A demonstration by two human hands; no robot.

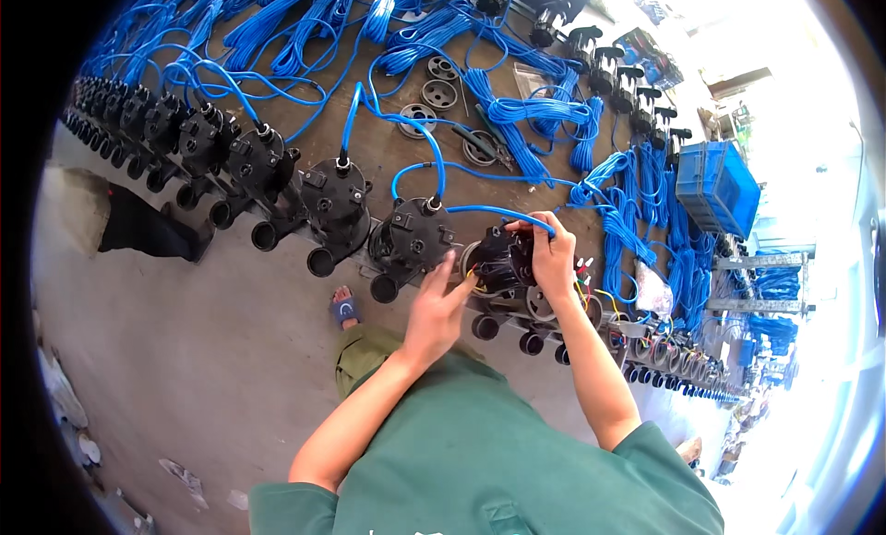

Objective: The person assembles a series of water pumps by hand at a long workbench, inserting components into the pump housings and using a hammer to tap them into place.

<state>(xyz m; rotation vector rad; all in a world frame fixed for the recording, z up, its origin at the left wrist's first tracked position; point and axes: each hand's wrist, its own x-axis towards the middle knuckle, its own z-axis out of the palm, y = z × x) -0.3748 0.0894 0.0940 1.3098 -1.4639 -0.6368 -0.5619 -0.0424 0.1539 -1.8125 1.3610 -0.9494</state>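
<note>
My right hand (554, 260) is closed on a black pump cover (506, 261), which is tipped on its side above an open metal pump body (538, 302). A blue cable (498, 212) runs into that hand from the left. My left hand (436, 315) is left of the cover, its fingers stretched out and apart, the fingertips close to short yellow wires (471, 278). Just beyond the left fingers stands an upright black pump (415, 238) with a blue cable rising from its top. Small coloured wires (583, 281) show beside my right wrist.
More black pumps (257, 166) line the bench edge to the left; several open bodies (678, 355) continue right. Coiled blue cables (544, 110) cover much of the brown bench (369, 133), with metal rings (439, 94) and pliers (498, 149). A blue crate (718, 186) stands at right.
</note>
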